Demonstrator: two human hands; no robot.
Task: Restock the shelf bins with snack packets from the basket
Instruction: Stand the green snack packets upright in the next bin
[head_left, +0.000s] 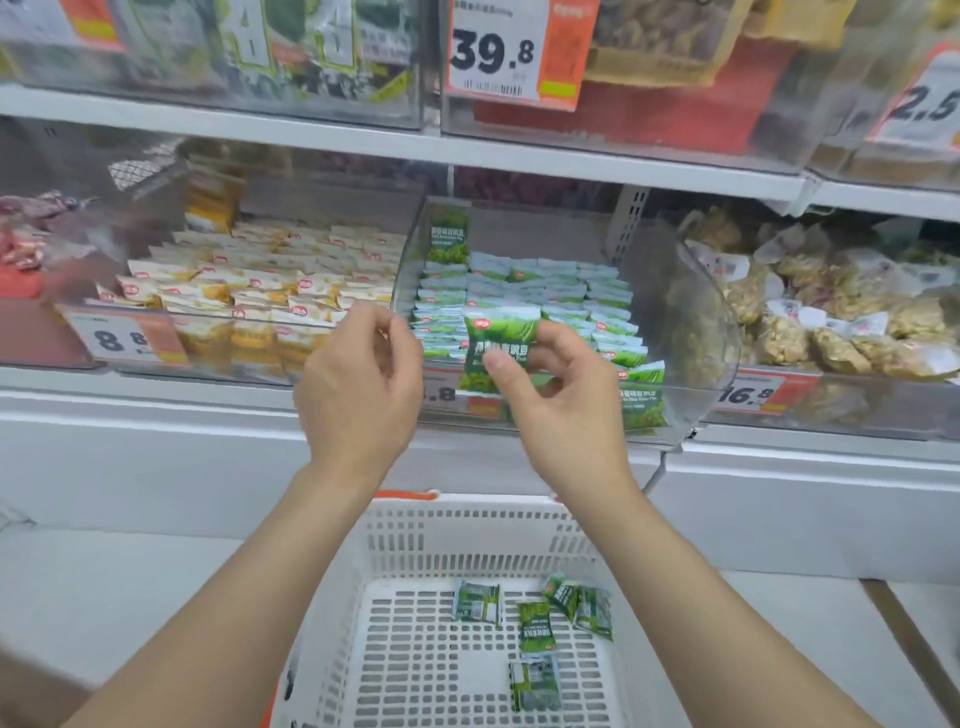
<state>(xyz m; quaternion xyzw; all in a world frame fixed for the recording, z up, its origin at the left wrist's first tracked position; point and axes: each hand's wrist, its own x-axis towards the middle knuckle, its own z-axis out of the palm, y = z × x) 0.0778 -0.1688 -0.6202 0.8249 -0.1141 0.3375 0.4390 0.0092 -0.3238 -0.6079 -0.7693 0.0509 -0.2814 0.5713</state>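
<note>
Logger: Basket (467, 530)?
Spotter: White, slotted. Five green packets (535, 626) lie loose on its bottom.
Logger: Bins?
Spotter: Clear middle bin (696, 332) holds rows of matching green packs. Left bin (208, 312) holds yellow-white packs. Right bin (857, 405) holds bagged tan snacks.
Logger: Hands?
Spotter: Right hand (561, 405) has its fingers and thumb pinching the held packet (498, 343), upright at the middle bin's front. Left hand (358, 384) is just beside it, fingers curled and blurred; grip cannot be told.
Logger: Surroundings?
Spotter: White shelf (363, 140). Price tag (493, 52) reads 39.8. The basket sits below the bins.
</note>
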